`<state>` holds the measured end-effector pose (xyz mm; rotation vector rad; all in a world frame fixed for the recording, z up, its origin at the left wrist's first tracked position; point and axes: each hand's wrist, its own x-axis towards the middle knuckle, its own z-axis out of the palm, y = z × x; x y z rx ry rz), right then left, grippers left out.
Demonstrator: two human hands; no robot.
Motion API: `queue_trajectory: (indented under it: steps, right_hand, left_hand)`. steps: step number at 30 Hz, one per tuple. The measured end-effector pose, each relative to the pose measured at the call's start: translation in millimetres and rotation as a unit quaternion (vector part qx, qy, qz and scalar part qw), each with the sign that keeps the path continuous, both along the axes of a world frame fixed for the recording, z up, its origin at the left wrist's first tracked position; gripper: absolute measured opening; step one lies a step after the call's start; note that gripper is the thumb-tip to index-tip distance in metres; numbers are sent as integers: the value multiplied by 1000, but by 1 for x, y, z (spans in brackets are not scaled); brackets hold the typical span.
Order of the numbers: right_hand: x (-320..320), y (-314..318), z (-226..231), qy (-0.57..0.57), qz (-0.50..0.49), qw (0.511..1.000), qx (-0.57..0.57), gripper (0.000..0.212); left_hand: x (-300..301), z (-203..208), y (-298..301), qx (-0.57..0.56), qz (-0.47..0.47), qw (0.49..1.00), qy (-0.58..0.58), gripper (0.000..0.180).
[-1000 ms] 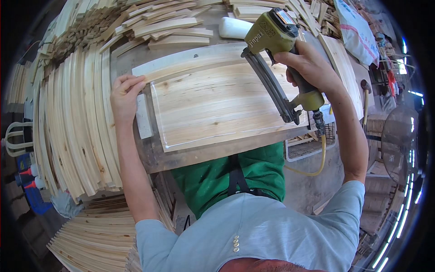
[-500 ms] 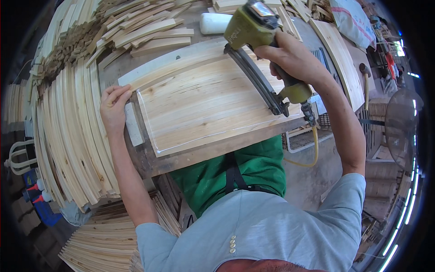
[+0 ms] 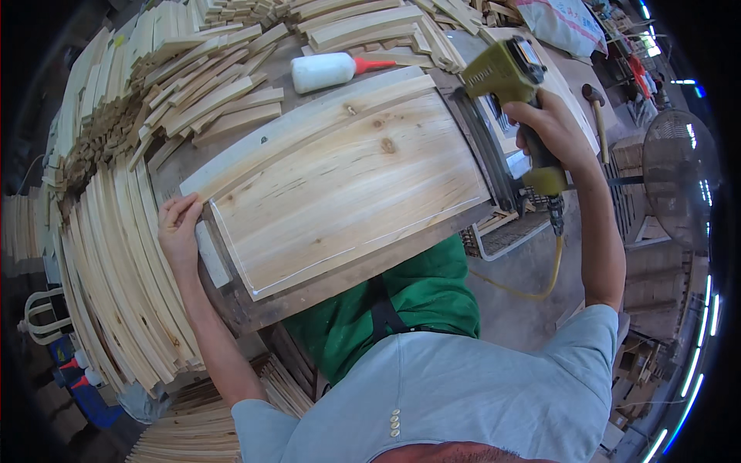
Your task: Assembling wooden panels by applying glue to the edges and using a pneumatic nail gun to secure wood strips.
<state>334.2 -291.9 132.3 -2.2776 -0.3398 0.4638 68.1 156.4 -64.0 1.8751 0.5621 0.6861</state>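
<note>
A pale wooden panel [image 3: 355,193] lies in front of me, with a thin white bead, like glue, along its left and near edges. Along its far edge runs a curved wooden strip [image 3: 289,147]. My left hand [image 3: 179,231] pinches the left end of this strip between thumb and fingers. In my right hand [image 3: 554,130], an olive-green air nail gun [image 3: 498,75] is gripped by its handle, held up past the panel's right edge. Its dark magazine slants down beside that edge. A yellow air hose [image 3: 557,266] hangs from the handle's base.
A white bottle [image 3: 320,72] with a red nozzle lies beyond the strip. Stacked wooden strips [image 3: 123,270] stand at the left, and loose curved pieces [image 3: 220,104] are heaped at the far left. A hammer [image 3: 594,96] and a fan [image 3: 678,181] are at the right.
The nail gun has moved right, from above the panel to beyond its right edge. The bottle's red nozzle is now uncovered. My left hand stays at the strip's left end; the view has shifted.
</note>
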Motion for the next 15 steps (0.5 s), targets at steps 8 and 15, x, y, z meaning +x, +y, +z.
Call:
queue_trajectory:
  steps: [8, 15]
  right_hand:
    - [5, -27, -21, 53, -29, 998, 26, 30]
    - [4, -41, -26, 48, -52, 997, 1, 30]
  left_hand:
    - [-15, 4, -3, 0, 83, 997, -3, 23]
    - [39, 55, -46, 229, 72, 968, 77, 16]
